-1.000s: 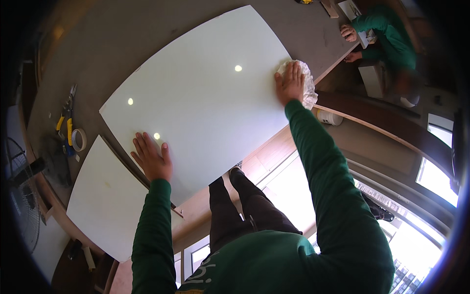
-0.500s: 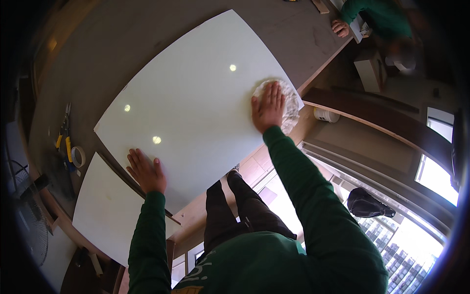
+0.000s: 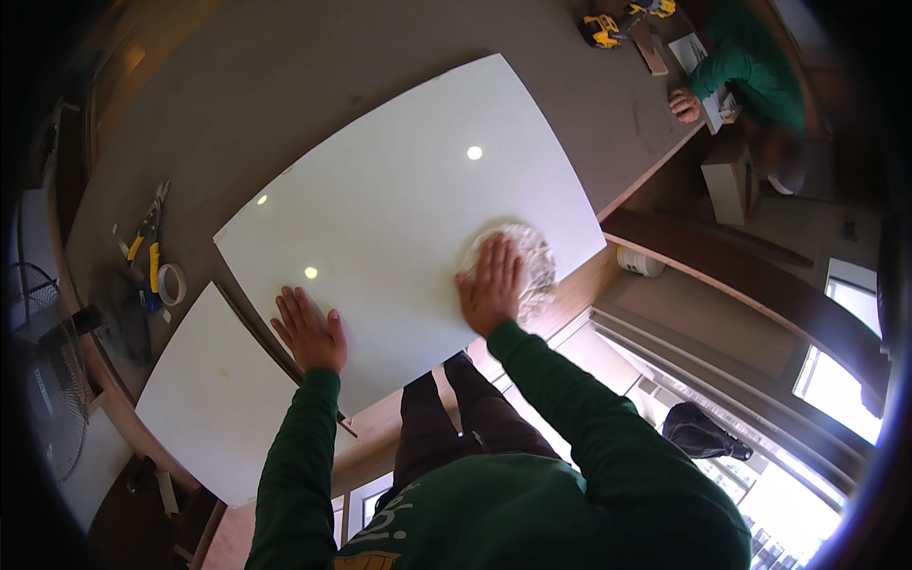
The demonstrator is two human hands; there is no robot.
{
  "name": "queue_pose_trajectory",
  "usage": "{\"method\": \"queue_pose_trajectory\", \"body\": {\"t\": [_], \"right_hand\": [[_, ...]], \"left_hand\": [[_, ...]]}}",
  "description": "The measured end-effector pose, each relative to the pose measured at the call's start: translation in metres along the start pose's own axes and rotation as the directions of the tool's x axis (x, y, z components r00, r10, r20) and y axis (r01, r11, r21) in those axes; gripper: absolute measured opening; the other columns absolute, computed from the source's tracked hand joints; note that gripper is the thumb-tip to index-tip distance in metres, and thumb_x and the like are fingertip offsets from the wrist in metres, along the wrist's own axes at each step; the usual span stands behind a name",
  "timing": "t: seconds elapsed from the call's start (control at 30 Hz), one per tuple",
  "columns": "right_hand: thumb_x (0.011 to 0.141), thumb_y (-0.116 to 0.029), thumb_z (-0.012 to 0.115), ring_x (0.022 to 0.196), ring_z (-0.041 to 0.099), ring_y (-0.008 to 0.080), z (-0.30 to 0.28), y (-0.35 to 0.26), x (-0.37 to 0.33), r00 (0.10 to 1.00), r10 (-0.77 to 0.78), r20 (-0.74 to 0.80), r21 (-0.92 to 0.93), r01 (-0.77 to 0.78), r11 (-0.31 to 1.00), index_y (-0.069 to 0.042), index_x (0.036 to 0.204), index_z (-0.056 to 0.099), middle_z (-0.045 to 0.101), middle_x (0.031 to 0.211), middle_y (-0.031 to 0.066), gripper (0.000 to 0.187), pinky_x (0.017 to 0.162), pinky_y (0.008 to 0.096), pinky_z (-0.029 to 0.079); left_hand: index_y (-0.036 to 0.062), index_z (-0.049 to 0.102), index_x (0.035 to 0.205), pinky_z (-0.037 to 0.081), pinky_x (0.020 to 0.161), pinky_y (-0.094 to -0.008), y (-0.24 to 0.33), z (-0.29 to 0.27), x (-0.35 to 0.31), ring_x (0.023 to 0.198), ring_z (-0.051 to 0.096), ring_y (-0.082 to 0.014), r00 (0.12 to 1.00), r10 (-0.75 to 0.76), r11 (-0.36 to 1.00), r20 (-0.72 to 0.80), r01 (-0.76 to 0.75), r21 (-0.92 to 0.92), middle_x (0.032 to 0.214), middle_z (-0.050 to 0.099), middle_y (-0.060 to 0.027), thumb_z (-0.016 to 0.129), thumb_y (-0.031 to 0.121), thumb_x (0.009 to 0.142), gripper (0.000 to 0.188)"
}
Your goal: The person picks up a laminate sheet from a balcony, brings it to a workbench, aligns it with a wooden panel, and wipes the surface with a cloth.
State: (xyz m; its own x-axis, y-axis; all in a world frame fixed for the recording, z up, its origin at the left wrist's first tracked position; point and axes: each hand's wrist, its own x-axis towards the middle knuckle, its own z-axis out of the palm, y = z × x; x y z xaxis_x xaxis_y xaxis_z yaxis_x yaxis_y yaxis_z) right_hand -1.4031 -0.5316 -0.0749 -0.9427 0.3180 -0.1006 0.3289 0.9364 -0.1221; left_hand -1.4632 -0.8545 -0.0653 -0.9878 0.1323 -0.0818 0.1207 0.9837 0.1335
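A large glossy white panel [image 3: 408, 180] lies on the brown table, with round light reflections on its face. My right hand [image 3: 495, 285] presses flat on a round, fluffy white cloth pad [image 3: 538, 271] near the panel's near right edge. Its fingers are stretched out over the pad, which shows beyond them on the right. My left hand [image 3: 311, 331] rests flat on the panel's near left part, fingers spread and holding nothing. Beside it, to the left, a second white panel [image 3: 214, 389] lies apart, a narrow dark gap between the two.
Yellow-handled snips [image 3: 148, 237] and a tape roll [image 3: 172, 284] lie on the table [image 3: 313, 71] at left. A fan [image 3: 47, 380] stands at far left. Yellow and black power tools [image 3: 602, 31] sit at the far right, near another person's hand [image 3: 684, 104]. A white tub [image 3: 640, 261] sits below the table's right end.
My right hand has slid the pad leftward and toward me over the panel. My left hand stays flat in about the same place. The view has shifted, bringing the power tools into sight.
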Motion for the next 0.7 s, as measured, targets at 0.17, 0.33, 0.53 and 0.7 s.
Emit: {"method": "queue_pose_trajectory", "body": {"t": [0.17, 0.33, 0.53, 0.7], "right_hand": [[0.105, -0.048, 0.043, 0.158, 0.019, 0.0364, -0.03, 0.047, 0.118, 0.979, -0.198, -0.051, 0.005, 0.198, 0.98, 0.0, 0.161, 0.027, 0.023, 0.17, 0.0209, 0.076, 0.128, 0.0536, 0.012], [0.107, -0.045, 0.037, 0.158, 0.022, 0.0271, -0.039, 0.078, 0.247, 0.975, -0.205, -0.087, -0.059, 0.2, 0.978, -0.01, 0.162, 0.032, 0.027, 0.171, 0.0102, 0.065, 0.129, 0.0484, 0.013], [0.109, -0.043, 0.035, 0.157, 0.027, 0.0264, -0.031, 0.09, 0.32, 0.962, -0.213, -0.17, -0.079, 0.202, 0.976, -0.014, 0.159, 0.039, 0.033, 0.169, 0.0069, 0.058, 0.128, 0.0484, 0.02], [0.11, -0.045, 0.029, 0.158, 0.023, 0.0271, -0.035, 0.086, 0.326, 0.978, -0.116, -0.174, -0.101, 0.1, 0.99, -0.022, 0.162, 0.036, 0.028, 0.171, 0.0007, 0.058, 0.128, 0.0513, 0.017]], "left_hand": [[0.0017, 0.024, 0.163, 0.005, 0.126, -0.0618, 0.004, -0.003, 0.0, 0.159, 0.015, -0.0395, 1.0, 0.002, 1.0, 0.03, -0.002, 0.002, 0.171, 0.021, -0.0213, 0.036, 0.052, 0.104, 0.078], [-0.0006, 0.024, 0.162, 0.004, 0.125, -0.063, 0.005, -0.002, -0.001, 0.158, 0.015, -0.0421, 0.999, 0.01, 1.0, 0.046, -0.01, -0.014, 0.17, 0.02, -0.0237, 0.035, 0.052, 0.104, 0.079], [-0.0016, 0.025, 0.161, 0.004, 0.125, -0.0648, 0.003, -0.004, -0.002, 0.158, 0.016, -0.0443, 0.999, 0.018, 1.0, 0.044, -0.017, -0.015, 0.169, 0.021, -0.0254, 0.036, 0.052, 0.104, 0.079], [-0.0015, 0.028, 0.16, 0.007, 0.124, -0.0645, 0.003, -0.004, 0.001, 0.158, 0.017, -0.0437, 0.999, 0.014, 1.0, 0.046, -0.014, 0.002, 0.168, 0.023, -0.0253, 0.036, 0.054, 0.105, 0.079]]}}
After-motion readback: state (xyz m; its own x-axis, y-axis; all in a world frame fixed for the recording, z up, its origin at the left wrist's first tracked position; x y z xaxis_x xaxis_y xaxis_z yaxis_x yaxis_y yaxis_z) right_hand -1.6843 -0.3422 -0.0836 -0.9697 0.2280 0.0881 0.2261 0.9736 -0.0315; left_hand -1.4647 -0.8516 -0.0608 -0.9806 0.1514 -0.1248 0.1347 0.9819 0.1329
